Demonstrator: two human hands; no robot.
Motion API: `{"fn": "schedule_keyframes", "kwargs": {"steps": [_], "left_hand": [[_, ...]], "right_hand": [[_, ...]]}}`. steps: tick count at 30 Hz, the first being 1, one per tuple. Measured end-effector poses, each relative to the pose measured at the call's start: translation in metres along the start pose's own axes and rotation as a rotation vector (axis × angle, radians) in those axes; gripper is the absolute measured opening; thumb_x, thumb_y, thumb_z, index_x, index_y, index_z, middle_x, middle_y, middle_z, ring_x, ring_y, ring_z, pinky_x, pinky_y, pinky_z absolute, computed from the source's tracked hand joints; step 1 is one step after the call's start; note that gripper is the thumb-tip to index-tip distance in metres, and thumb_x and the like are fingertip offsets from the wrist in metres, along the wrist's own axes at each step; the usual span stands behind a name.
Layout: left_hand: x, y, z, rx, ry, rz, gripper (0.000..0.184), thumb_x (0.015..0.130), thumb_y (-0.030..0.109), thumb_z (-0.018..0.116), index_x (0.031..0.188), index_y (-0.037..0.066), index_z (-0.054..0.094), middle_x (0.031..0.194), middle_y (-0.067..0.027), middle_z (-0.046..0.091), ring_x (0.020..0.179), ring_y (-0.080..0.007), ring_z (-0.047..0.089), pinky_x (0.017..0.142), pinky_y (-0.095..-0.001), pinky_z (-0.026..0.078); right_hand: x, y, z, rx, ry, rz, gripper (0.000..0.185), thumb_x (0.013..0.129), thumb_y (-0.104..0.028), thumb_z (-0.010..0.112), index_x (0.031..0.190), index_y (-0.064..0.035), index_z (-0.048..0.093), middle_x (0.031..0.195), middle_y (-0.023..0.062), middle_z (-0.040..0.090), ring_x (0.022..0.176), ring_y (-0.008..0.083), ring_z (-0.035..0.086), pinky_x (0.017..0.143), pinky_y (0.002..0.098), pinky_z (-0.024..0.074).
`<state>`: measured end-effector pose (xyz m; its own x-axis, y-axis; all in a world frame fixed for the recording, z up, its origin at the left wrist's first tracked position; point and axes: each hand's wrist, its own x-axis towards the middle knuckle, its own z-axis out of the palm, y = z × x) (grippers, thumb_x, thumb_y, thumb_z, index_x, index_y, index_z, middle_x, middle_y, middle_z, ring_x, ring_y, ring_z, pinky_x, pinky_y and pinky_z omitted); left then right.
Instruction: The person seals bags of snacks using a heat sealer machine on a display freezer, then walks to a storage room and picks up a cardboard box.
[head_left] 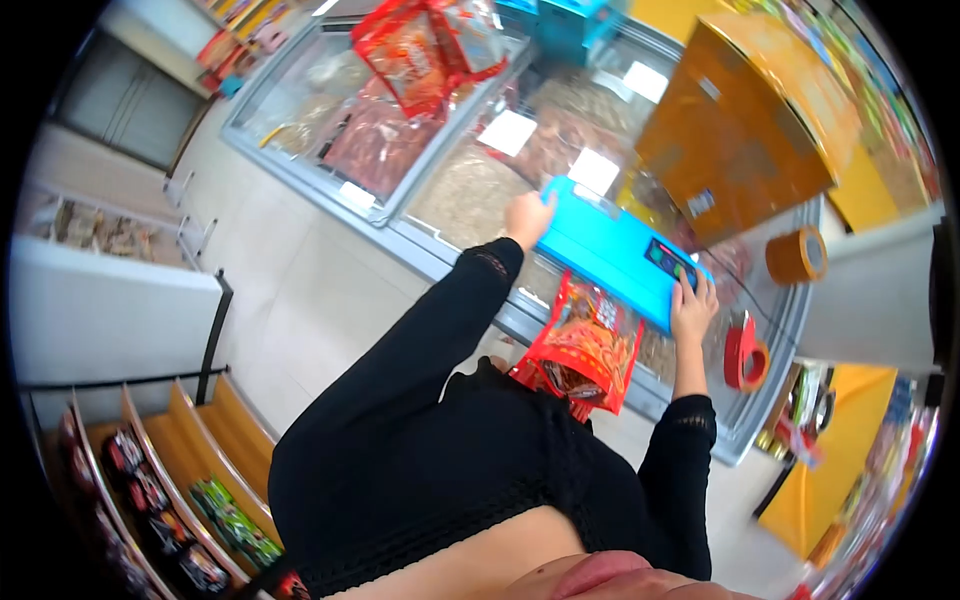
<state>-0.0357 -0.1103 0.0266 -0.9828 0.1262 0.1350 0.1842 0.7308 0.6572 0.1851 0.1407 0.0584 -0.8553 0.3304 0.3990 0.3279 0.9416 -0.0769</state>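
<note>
A long bright blue machine [600,245] with a dark control panel, like a vacuum bag sealer, lies across the freezer's glass top. My left hand [529,218] is closed around its left end, the thumb on the upper edge. At the other end, my right hand [692,310] grips the edge, with fingertips by the control panel. A red printed snack bag [585,345] with a clear window hangs from the machine's near side, between my arms and against my body. Its upper edge is hidden at the machine.
On the glass-topped freezer [400,215] stand a large taped carton [735,125], more red bags [410,60], a brown tape roll [797,256] and a red tape dispenser [745,355]. A cable runs near the carton. Shelves of packets [235,520] are at lower left.
</note>
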Motion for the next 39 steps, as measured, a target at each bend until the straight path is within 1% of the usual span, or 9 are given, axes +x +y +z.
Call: {"fn": "schedule_keyframes", "kwargs": {"steps": [5, 8, 13, 16, 18, 20, 22, 25, 39], "left_hand": [[-0.004, 0.008, -0.011, 0.037, -0.012, -0.009, 0.046, 0.077, 0.04, 0.042, 0.063, 0.0, 0.059, 0.063, -0.022, 0.056, 0.062, -0.0362, 0.056, 0.059, -0.0445, 0.044], [-0.007, 0.015, -0.016, 0.042, -0.031, 0.0, 0.046, 0.078, 0.039, 0.041, 0.063, 0.0, 0.059, 0.064, -0.0221, 0.057, 0.062, -0.0365, 0.056, 0.059, -0.0447, 0.044], [-0.011, 0.013, -0.015, 0.079, -0.044, 0.041, 0.045, 0.08, 0.038, 0.039, 0.064, 0.0, 0.058, 0.065, -0.0219, 0.057, 0.063, -0.0371, 0.056, 0.06, -0.0452, 0.044], [-0.007, 0.015, -0.006, 0.042, -0.057, 0.016, 0.045, 0.083, 0.037, 0.036, 0.07, -0.001, 0.056, 0.068, -0.022, 0.057, 0.065, -0.0381, 0.056, 0.061, -0.0459, 0.043], [-0.007, 0.01, 0.002, 0.027, -0.129, -0.096, 0.04, 0.084, 0.035, 0.035, 0.089, 0.0, 0.054, 0.075, -0.0218, 0.059, 0.072, -0.0379, 0.057, 0.066, -0.0459, 0.044], [-0.008, 0.008, 0.004, -0.03, -0.14, -0.124, 0.043, 0.085, 0.036, 0.033, 0.089, -0.001, 0.054, 0.081, -0.0236, 0.058, 0.078, -0.0386, 0.056, 0.07, -0.046, 0.043], [-0.011, 0.008, 0.003, -0.072, -0.09, -0.171, 0.047, 0.086, 0.038, 0.03, 0.083, -0.003, 0.052, 0.082, -0.0256, 0.057, 0.079, -0.0404, 0.054, 0.07, -0.0471, 0.041], [-0.01, 0.008, 0.001, -0.065, -0.147, -0.222, 0.051, 0.084, 0.042, 0.031, 0.086, -0.003, 0.054, 0.085, -0.0262, 0.056, 0.082, -0.0407, 0.053, 0.073, -0.0461, 0.04], [-0.018, 0.006, -0.011, -0.104, -0.13, -0.222, 0.047, 0.08, 0.042, 0.04, 0.082, -0.001, 0.058, 0.078, -0.0212, 0.059, 0.078, -0.0349, 0.057, 0.069, -0.0403, 0.043]], "right_hand": [[0.01, -0.015, -0.012, -0.097, -0.114, -0.041, 0.036, 0.079, -0.035, 0.05, 0.1, -0.0074, 0.058, 0.118, 0.0095, 0.045, 0.116, 0.0263, 0.034, 0.092, 0.043, 0.0253], [0.014, -0.015, -0.001, -0.203, -0.151, -0.153, 0.036, 0.079, -0.035, 0.05, 0.101, -0.0071, 0.058, 0.12, 0.0097, 0.043, 0.116, 0.0267, 0.034, 0.092, 0.0436, 0.025], [-0.005, -0.011, -0.014, -0.144, -0.192, -0.015, 0.044, 0.081, -0.038, 0.045, 0.113, -0.0084, 0.049, 0.127, 0.011, 0.037, 0.116, 0.0282, 0.033, 0.093, 0.0434, 0.025], [-0.018, 0.011, -0.011, 0.026, -0.176, 0.284, 0.049, 0.082, -0.041, 0.041, 0.121, -0.0105, 0.042, 0.129, 0.012, 0.034, 0.116, 0.0295, 0.033, 0.093, 0.0436, 0.0256], [-0.029, 0.031, 0.004, 0.197, -0.067, 0.582, 0.054, 0.083, -0.042, 0.039, 0.124, -0.0074, 0.037, 0.128, 0.0165, 0.034, 0.114, 0.0316, 0.036, 0.093, 0.0425, 0.0265], [-0.029, 0.042, 0.023, 0.332, -0.025, 0.706, 0.056, 0.083, -0.044, 0.037, 0.12, -0.0018, 0.04, 0.122, 0.0218, 0.039, 0.11, 0.035, 0.04, 0.092, 0.0405, 0.0292], [-0.026, 0.042, 0.029, 0.953, -0.148, 1.029, 0.061, 0.083, -0.048, 0.034, 0.113, 0.0029, 0.046, 0.113, 0.0243, 0.047, 0.107, 0.0367, 0.043, 0.09, 0.0387, 0.0314], [-0.024, 0.022, 0.028, 0.514, -0.092, 1.089, 0.066, 0.079, -0.054, 0.034, 0.104, 0.0036, 0.053, 0.103, 0.0246, 0.053, 0.101, 0.0367, 0.048, 0.086, 0.0388, 0.0348], [-0.027, 0.016, 0.025, 0.512, -0.038, 1.047, 0.058, 0.082, -0.049, 0.037, 0.099, 0.003, 0.055, 0.093, 0.0226, 0.057, 0.09, 0.0366, 0.053, 0.08, 0.0407, 0.0379]]}}
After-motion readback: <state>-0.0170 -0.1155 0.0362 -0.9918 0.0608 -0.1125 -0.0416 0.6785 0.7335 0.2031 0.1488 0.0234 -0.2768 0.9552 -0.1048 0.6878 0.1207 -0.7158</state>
